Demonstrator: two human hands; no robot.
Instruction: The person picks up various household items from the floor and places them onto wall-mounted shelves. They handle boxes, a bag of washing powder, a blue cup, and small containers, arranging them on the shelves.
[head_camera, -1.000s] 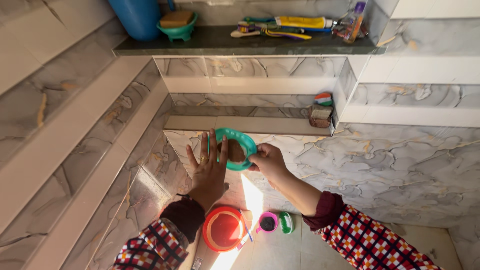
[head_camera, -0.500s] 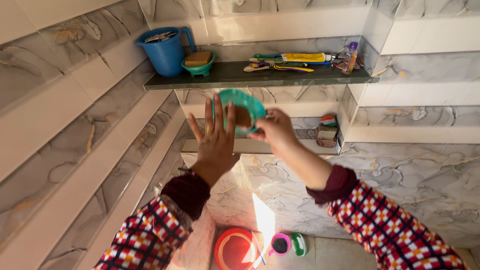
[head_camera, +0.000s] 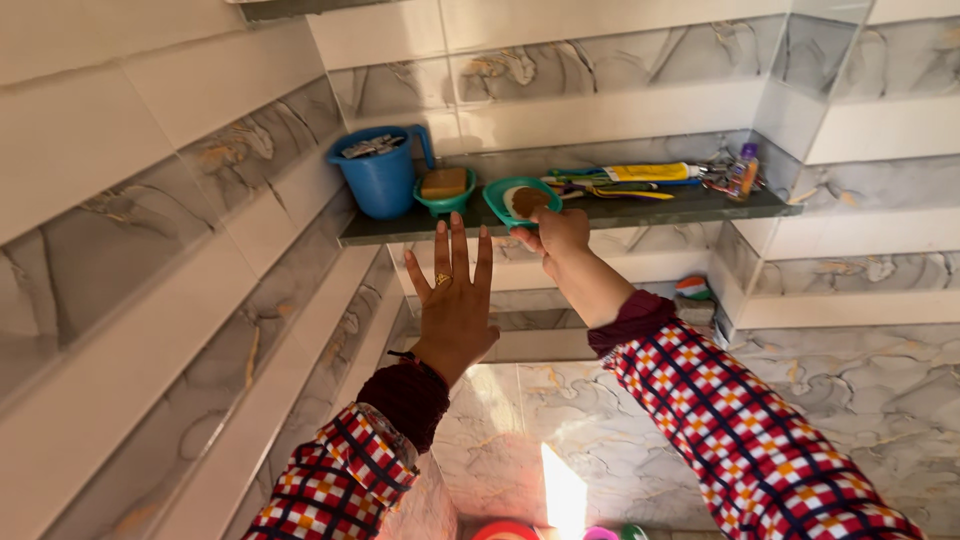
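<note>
My right hand (head_camera: 560, 235) grips the near rim of a teal soap dish (head_camera: 520, 200) that holds a brown soap bar, and the dish rests at the front of the dark upper shelf (head_camera: 400, 231). My left hand (head_camera: 455, 300) is raised below the shelf edge, fingers spread, palm away from me, holding nothing. A ring shows on one finger. Just left of the dish stands a second green soap dish (head_camera: 445, 195) with a yellow-brown bar.
A blue mug (head_camera: 382, 178) with items inside stands at the shelf's left end. Toothbrushes and a yellow tube (head_camera: 645, 173) lie to the right, with a small bottle (head_camera: 742, 172) beyond. A lower niche holds a round object (head_camera: 690, 288). Marble-patterned tiled walls close in on the left.
My right hand has lifted the teal soap dish from chest height up onto the upper shelf. My left hand rose alongside and came off the dish. The view tilted upward.
</note>
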